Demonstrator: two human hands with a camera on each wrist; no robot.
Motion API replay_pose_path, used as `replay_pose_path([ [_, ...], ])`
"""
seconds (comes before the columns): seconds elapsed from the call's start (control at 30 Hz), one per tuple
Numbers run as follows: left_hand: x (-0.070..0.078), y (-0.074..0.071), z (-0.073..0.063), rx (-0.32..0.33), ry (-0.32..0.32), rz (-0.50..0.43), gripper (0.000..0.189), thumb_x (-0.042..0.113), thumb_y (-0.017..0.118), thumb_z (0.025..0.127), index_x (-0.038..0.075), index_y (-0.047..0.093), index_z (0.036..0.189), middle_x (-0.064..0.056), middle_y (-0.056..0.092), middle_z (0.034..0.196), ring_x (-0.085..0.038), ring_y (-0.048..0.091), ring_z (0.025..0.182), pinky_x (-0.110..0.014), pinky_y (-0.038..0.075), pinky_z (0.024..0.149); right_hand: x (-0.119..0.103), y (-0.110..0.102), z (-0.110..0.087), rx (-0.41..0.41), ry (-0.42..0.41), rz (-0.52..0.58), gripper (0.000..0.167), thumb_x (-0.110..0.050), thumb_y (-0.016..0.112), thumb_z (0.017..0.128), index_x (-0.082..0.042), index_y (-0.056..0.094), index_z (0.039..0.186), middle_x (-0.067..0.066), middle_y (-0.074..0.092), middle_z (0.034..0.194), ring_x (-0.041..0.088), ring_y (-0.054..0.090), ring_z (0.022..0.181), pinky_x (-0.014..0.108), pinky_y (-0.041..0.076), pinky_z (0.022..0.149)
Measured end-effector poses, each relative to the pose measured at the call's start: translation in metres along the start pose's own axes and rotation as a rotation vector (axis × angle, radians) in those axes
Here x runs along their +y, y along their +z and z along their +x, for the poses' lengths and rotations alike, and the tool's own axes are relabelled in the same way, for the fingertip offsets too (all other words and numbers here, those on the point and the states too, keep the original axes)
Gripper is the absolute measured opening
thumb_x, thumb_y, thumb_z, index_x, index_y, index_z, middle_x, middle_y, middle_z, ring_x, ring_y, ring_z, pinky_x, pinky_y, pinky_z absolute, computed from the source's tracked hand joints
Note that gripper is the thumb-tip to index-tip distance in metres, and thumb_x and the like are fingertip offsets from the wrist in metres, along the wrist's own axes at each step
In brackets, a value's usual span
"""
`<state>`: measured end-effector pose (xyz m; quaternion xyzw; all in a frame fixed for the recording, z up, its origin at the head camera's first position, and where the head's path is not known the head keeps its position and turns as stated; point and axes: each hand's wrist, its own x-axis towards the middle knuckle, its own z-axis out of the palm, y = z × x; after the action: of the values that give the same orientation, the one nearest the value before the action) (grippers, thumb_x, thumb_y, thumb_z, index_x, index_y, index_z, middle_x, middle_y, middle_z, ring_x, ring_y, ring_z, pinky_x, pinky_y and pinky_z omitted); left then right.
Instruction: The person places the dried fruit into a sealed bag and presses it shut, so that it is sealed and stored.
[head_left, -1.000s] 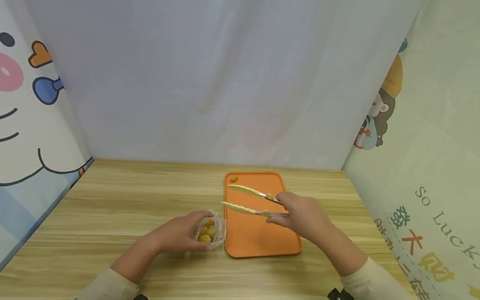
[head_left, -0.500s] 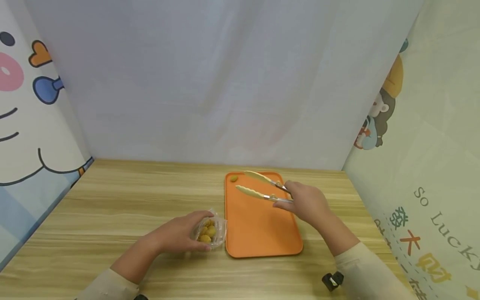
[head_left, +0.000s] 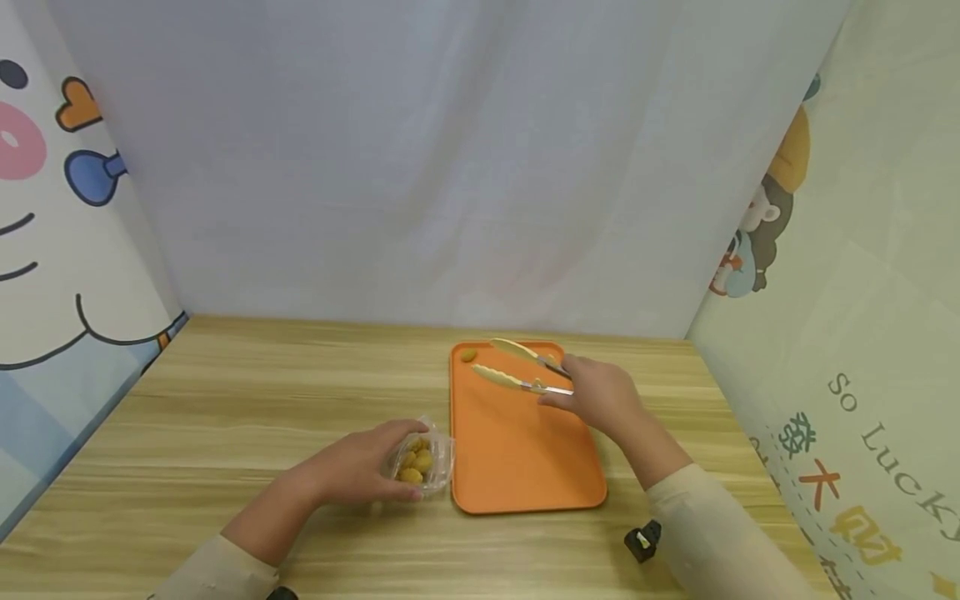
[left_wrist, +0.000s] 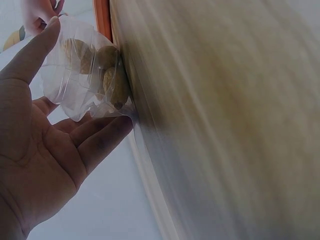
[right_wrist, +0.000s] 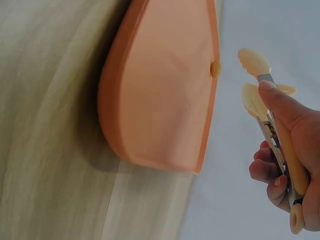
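Observation:
My left hand [head_left: 360, 467] holds a clear plastic bag [head_left: 444, 462] on the table, fingers on its far side and thumb on the near side. Several rounded yellow-brown pieces [head_left: 410, 476] lie inside it; the left wrist view shows them through the crinkled plastic [left_wrist: 52, 82]. My right hand [head_left: 603, 400] grips a pair of tongs [head_left: 498, 377] with cream scalloped tips and metal arms. Spread apart, the tips have nothing between them and hang over the far half of an orange tray [head_left: 525, 467]. One yellow-brown piece [head_left: 468, 355] lies in the tray's far left corner, left of the tips.
The wood-grain table [head_left: 285, 375] ends at a pale curtain [head_left: 375, 208] behind the tray. Printed cloths flank both sides, with a cartoon one [head_left: 75, 242] at left. A small black device [head_left: 642, 542] shows by the right sleeve.
My right hand and the tongs have moved toward the far edge of the tray, then slightly left. The left hand and bag stay in place, and so does the piece on the tray.

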<state>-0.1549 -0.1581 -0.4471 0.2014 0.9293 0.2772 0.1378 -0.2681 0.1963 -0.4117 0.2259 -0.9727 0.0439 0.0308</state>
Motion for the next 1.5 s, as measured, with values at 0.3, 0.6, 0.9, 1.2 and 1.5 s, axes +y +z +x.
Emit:
replay_pose_path([
  [0.3, 0.0, -0.001, 0.0, -0.01, -0.001, -0.014, 0.091, 0.066, 0.072, 0.076, 0.024, 0.038, 0.149, -0.006, 0.04, 0.153, -0.032, 0.045, 0.135, -0.056, 0.039, 0.108, -0.004, 0.006, 0.013, -0.071, 0.032, 0.001, 0.053, -0.064, 0.069, 0.079, -0.016, 0.049, 0.083, 0.0, 0.047, 0.064, 0.015, 0.037, 0.05, 0.028, 0.03, 0.046],
  [0.6, -0.002, 0.001, 0.001, -0.008, 0.004, -0.01, 0.091, 0.067, 0.071, 0.076, 0.024, 0.038, 0.149, -0.005, 0.041, 0.153, -0.032, 0.046, 0.134, -0.055, 0.039, 0.108, -0.009, 0.014, 0.027, -0.12, 0.079, 0.009, 0.054, -0.065, 0.069, 0.079, -0.016, 0.05, 0.085, 0.001, 0.053, 0.069, 0.018, 0.047, 0.055, 0.031, 0.036, 0.048],
  [0.9, -0.003, 0.002, 0.001, -0.005, 0.006, -0.002, 0.092, 0.069, 0.07, 0.076, 0.025, 0.037, 0.15, -0.004, 0.04, 0.154, -0.032, 0.045, 0.135, -0.055, 0.039, 0.108, -0.014, 0.02, 0.038, -0.169, 0.128, 0.035, 0.053, -0.064, 0.069, 0.08, -0.016, 0.048, 0.085, 0.002, 0.055, 0.071, 0.02, 0.048, 0.057, 0.033, 0.035, 0.049],
  [1.2, -0.003, 0.002, 0.001, -0.002, 0.009, -0.004, 0.093, 0.069, 0.07, 0.075, 0.025, 0.037, 0.15, -0.004, 0.041, 0.154, -0.032, 0.046, 0.134, -0.055, 0.039, 0.108, -0.016, 0.024, 0.043, -0.169, 0.127, 0.034, 0.052, -0.063, 0.069, 0.081, -0.016, 0.049, 0.084, 0.003, 0.053, 0.069, 0.018, 0.044, 0.055, 0.031, 0.033, 0.048],
  [1.5, -0.002, 0.001, 0.001, -0.001, 0.011, -0.004, 0.092, 0.068, 0.071, 0.075, 0.025, 0.038, 0.149, -0.004, 0.041, 0.153, -0.031, 0.046, 0.135, -0.054, 0.039, 0.108, -0.019, 0.025, 0.047, -0.185, 0.125, 0.013, 0.048, -0.062, 0.066, 0.083, -0.017, 0.051, 0.087, 0.002, 0.055, 0.07, 0.019, 0.049, 0.056, 0.032, 0.035, 0.048],
])
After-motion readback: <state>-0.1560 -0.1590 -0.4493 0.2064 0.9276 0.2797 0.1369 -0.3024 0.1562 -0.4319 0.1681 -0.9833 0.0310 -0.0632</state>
